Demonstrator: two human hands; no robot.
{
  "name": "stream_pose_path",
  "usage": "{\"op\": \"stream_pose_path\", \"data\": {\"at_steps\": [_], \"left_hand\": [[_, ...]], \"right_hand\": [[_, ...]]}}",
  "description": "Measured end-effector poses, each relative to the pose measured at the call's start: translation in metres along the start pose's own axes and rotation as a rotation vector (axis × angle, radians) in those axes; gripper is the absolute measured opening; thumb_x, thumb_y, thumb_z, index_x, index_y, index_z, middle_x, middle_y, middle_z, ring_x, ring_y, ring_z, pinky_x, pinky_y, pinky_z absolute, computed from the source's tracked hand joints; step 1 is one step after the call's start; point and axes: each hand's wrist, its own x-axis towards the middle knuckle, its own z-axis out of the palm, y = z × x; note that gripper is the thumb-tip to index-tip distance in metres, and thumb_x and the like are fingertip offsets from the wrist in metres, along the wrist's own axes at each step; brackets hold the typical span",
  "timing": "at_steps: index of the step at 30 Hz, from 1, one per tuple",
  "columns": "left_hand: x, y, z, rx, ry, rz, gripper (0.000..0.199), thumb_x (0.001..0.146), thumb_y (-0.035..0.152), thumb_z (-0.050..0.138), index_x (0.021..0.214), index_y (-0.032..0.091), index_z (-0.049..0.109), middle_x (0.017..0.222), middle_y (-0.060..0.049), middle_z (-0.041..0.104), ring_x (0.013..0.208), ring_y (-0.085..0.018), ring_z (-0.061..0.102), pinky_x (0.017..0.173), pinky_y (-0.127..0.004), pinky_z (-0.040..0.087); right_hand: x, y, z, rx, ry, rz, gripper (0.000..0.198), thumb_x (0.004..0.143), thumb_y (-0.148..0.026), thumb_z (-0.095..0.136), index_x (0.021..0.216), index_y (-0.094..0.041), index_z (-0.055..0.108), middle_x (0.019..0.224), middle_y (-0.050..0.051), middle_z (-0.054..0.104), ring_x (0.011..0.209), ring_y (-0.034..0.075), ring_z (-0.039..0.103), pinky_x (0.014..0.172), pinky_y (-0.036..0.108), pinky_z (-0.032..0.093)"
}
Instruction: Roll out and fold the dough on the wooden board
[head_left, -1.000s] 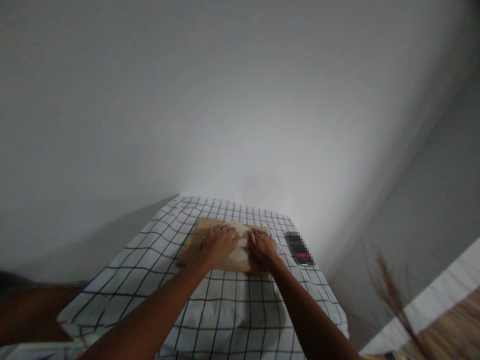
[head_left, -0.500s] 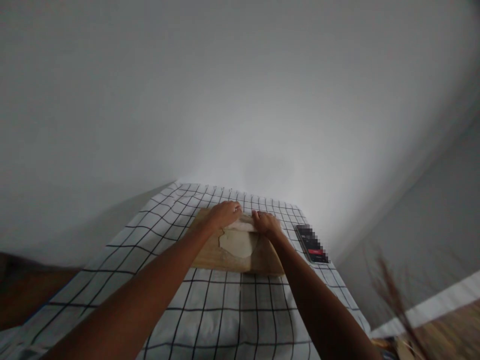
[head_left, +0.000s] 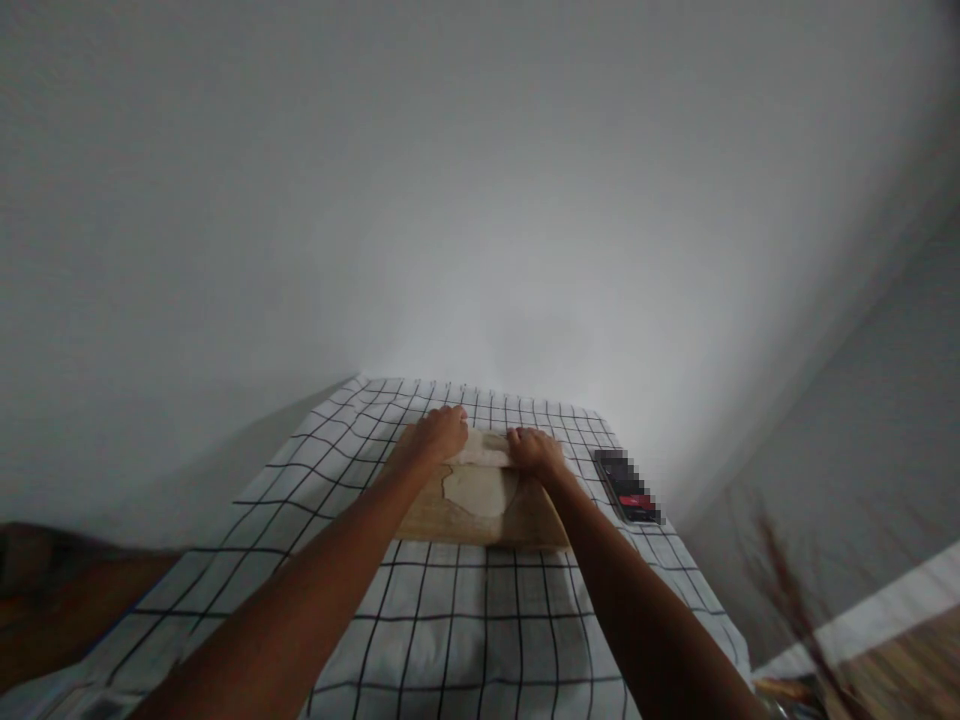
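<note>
A wooden board (head_left: 450, 527) lies on a checked tablecloth. On its middle is a thin, pale sheet of dough (head_left: 480, 490) with an uneven outline. Across the far part of the board lies a pale rolling pin (head_left: 487, 452), its ends covered by my hands. My left hand (head_left: 444, 432) is closed around the left end, fingers curled over the top. At the right end, my right hand (head_left: 534, 450) is wrapped over the pin in the same way. Parts of the fingers are hidden from this angle.
The white cloth with black lines (head_left: 450, 620) covers the table, which meets a pale wall (head_left: 480, 250). Right of the board lies a phone (head_left: 628, 488), partly pixelated. Blurred brown twigs (head_left: 784, 580) stand beyond the right table edge, above a wooden floor (head_left: 911, 650).
My left hand has moved slightly left, showing more of the rolling pin. My right hand is a little lower in view. The whole view has shifted slightly.
</note>
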Motion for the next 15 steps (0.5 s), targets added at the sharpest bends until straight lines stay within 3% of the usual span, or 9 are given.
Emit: {"op": "stream_pose_path", "data": {"at_steps": [4,9,12,15], "left_hand": [[-0.015,0.004,0.002,0.07,0.043,0.014,0.035,0.093,0.027,0.042,0.119,0.019,0.065,0.121,-0.014,0.069,0.112,-0.028,0.062,0.093,-0.043,0.046],[-0.034,0.003,0.007,-0.016,0.128,0.068,0.034,0.093,0.022,0.042,0.12,0.019,0.064,0.123,-0.01,0.069,0.117,-0.023,0.06,0.103,-0.037,0.042],[-0.05,0.003,0.001,-0.108,0.146,0.149,0.035,0.093,0.018,0.04,0.119,0.019,0.064,0.125,-0.008,0.068,0.119,-0.019,0.06,0.105,-0.032,0.041],[-0.069,-0.002,-0.01,-0.177,0.163,0.25,0.034,0.093,0.017,0.041,0.119,0.019,0.063,0.124,-0.007,0.069,0.118,-0.018,0.06,0.107,-0.031,0.041]], "right_hand": [[-0.014,-0.001,0.003,0.032,0.074,-0.025,0.042,0.106,-0.037,0.025,0.123,-0.024,0.061,0.121,0.009,0.067,0.11,0.023,0.062,0.092,0.038,0.047],[-0.047,-0.003,0.007,0.153,0.309,-0.117,0.046,0.105,-0.051,0.031,0.128,-0.023,0.058,0.135,0.011,0.058,0.122,0.024,0.053,0.101,0.037,0.039],[-0.065,-0.003,0.007,0.183,0.33,-0.164,0.054,0.093,-0.069,0.047,0.116,-0.022,0.062,0.121,0.009,0.063,0.112,0.025,0.057,0.098,0.038,0.04],[-0.073,-0.003,0.006,0.192,0.302,-0.153,0.059,0.084,-0.075,0.056,0.108,-0.021,0.063,0.109,0.007,0.067,0.1,0.023,0.062,0.087,0.034,0.043]]}}
